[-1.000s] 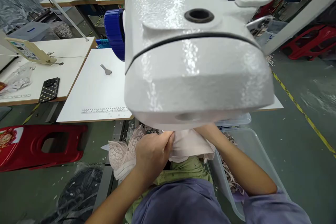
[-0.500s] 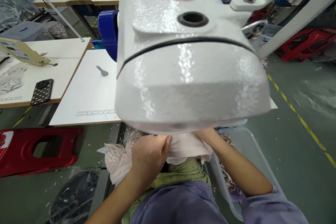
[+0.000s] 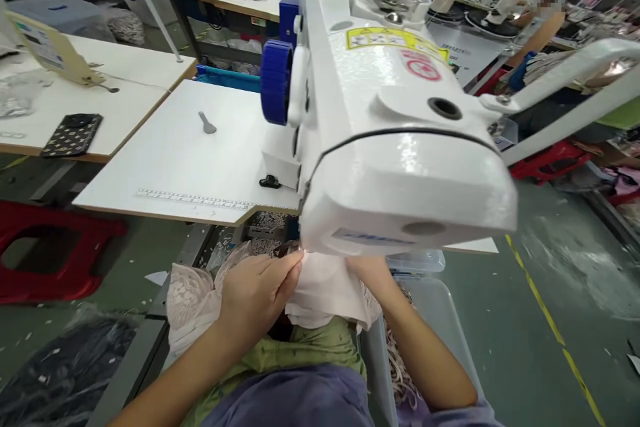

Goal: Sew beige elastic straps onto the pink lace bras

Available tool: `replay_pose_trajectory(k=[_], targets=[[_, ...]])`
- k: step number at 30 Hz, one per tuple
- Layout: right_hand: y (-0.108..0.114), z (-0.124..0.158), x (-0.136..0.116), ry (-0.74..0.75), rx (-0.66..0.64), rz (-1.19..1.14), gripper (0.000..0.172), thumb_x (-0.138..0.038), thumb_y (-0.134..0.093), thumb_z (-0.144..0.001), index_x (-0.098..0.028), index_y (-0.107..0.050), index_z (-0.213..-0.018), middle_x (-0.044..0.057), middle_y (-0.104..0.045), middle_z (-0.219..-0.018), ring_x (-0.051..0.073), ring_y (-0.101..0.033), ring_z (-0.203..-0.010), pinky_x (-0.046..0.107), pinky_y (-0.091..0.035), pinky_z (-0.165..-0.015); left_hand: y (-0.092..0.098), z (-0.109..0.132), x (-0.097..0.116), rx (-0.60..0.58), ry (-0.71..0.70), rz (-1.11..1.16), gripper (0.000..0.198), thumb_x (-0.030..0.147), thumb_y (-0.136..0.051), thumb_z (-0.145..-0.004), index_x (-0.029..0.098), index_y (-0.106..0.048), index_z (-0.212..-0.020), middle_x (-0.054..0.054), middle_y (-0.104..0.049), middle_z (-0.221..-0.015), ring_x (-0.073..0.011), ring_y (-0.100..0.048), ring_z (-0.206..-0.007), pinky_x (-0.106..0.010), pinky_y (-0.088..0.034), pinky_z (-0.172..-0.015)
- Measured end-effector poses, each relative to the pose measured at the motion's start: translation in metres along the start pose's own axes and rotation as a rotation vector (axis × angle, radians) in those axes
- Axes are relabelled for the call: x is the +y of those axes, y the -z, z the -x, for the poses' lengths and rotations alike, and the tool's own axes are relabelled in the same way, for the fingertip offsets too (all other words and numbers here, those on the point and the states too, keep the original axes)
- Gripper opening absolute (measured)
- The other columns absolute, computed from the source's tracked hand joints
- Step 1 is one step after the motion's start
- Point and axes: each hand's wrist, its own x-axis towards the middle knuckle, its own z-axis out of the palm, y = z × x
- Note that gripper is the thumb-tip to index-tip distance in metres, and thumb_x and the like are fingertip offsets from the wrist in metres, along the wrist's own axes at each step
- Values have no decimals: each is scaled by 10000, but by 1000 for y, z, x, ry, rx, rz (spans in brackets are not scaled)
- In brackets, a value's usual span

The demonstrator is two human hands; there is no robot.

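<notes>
Beneath the head of a white sewing machine, a pale pink garment with lace parts is stretched between my hands. My left hand is closed, pinching the cloth between thumb and fingers close to the needle area. A lace part of the garment bunches to the left of that wrist. My right hand is at the cloth's right side; its fingers are hidden by the cloth and the machine head, so their grip does not show. The needle is out of sight as well. Lower folds of the garment hang over my lap.
Left of the machine, a white table bears a grey spoon-shaped piece and a printed ruler scale. A clear plastic bin with cords stands at my right. A red stool and dark plastic bag lie left.
The view has shifted, so the machine appears farther right and more of its left side shows. Both hands stay on the garment at the machine head.
</notes>
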Motion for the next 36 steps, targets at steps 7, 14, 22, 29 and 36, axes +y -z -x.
replay_pose_trajectory(k=[7,14,22,29,36], targets=[[10,2,-19,12,26,-68,243,-387,-546,-799,-232,-656,-949,83,-743,-930,295,-658,-1028,452,-499,-963,0,-2,4,11,-18,33,180,220,-546,-965,158,-715,-960,4,-718,-665,-146,-627,-567,-275,-428,-567],[13,0,-20,4,28,-93,161,-342,-513,-796,-225,-617,-759,83,-744,-876,269,-683,-876,395,-551,-799,-2,-7,7,-21,-37,16,216,249,-524,-980,165,-722,-971,-1,-757,-715,-151,-666,-593,-282,-454,-579],[11,4,-11,-72,7,-36,176,-299,-533,-767,-241,-587,-611,14,-681,-634,242,-644,-756,332,-522,-698,-1,-8,9,-21,-41,20,273,263,-463,-1007,166,-716,-974,-8,-770,-741,-158,-670,-590,-293,-465,-576],[9,7,-15,-114,83,-42,153,-317,-552,-788,-220,-572,-672,-5,-613,-625,183,-553,-645,284,-470,-626,-3,-3,6,-33,34,132,264,259,-476,-995,163,-721,-1001,-43,-793,-854,-170,-718,-682,-278,-518,-625],[1,13,-26,-158,112,-292,234,-414,-545,-830,-197,-631,-845,37,-676,-825,197,-606,-778,311,-502,-733,1,-9,9,-128,224,283,260,272,-496,-960,189,-743,-967,-51,-796,-933,-192,-748,-795,-268,-574,-664]])
